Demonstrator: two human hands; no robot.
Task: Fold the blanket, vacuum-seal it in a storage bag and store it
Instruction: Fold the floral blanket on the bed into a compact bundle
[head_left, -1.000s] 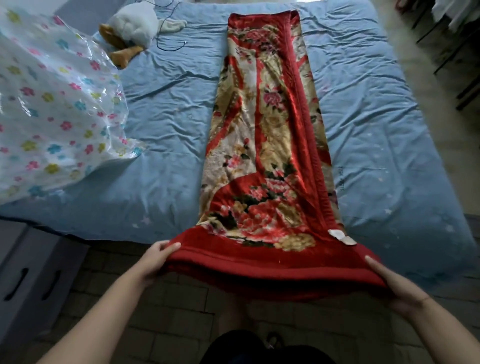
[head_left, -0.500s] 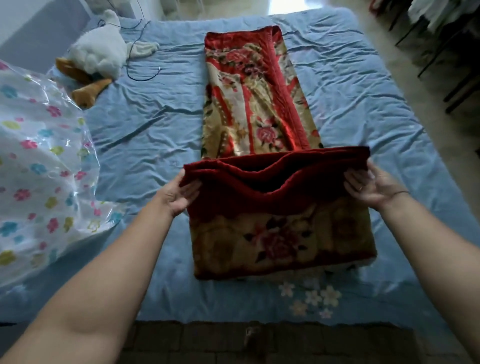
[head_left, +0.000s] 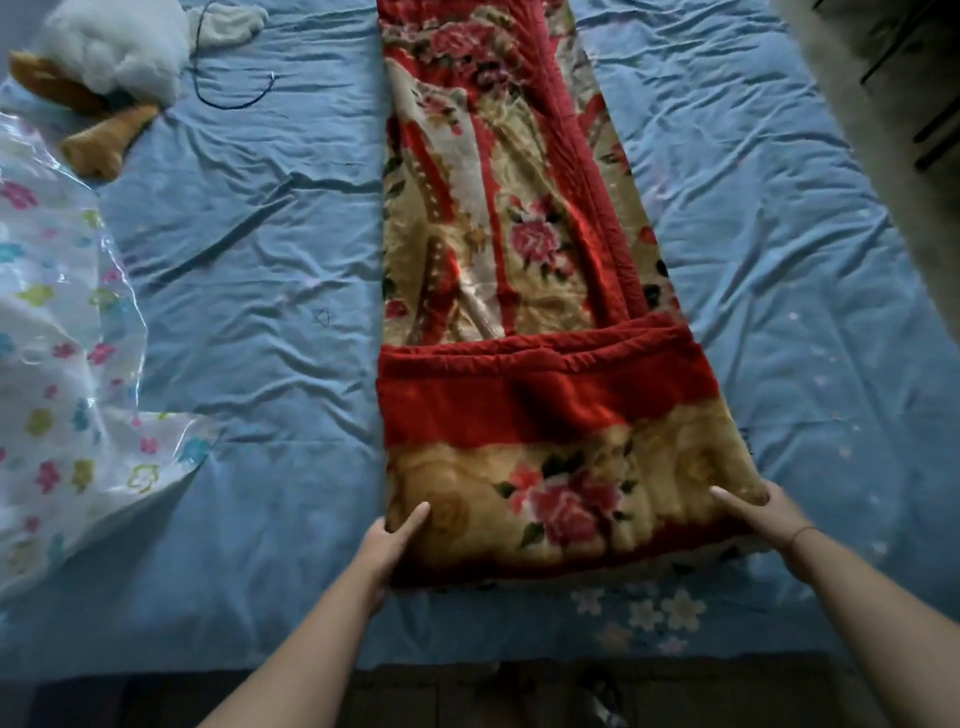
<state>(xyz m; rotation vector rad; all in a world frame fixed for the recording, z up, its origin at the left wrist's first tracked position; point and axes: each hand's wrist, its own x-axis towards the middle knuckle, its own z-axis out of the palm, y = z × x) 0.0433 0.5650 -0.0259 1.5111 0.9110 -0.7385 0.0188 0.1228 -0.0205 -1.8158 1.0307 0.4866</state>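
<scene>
Across the middle of the bed lies the blanket (head_left: 519, 260), a thick plush fleece folded into a long narrow strip that runs away from the person. Its pile is glossy, printed with pink roses and dark leaves on gold and cream, and it is bordered in deep red. The near end is doubled back over the strip. This makes a fat, soft-edged rectangle whose upper side shows a broad red band, a stitched red hem and a paler gold rose panel.

The left hand (head_left: 389, 540) grips the near left corner of this folded part, with the thumb laid on top and the fingers hidden beneath. The right hand (head_left: 763, 519) holds the near right corner the same way, its thumb pressed across the pile. A thin band circles that wrist.

The blanket rests on a creased light-blue bed sheet (head_left: 260, 260), which has small white flowers printed near the front edge. At the left lies the storage bag (head_left: 62, 389), crinkled shiny clear plastic dotted with pink, yellow and blue flowers, well apart from the blanket. A white plush toy (head_left: 114, 47) with tan feet sits at the far left corner, with a thin dark cord (head_left: 234, 98) looped just beside it. Dark floor (head_left: 467, 691) shows below the mattress edge.
</scene>
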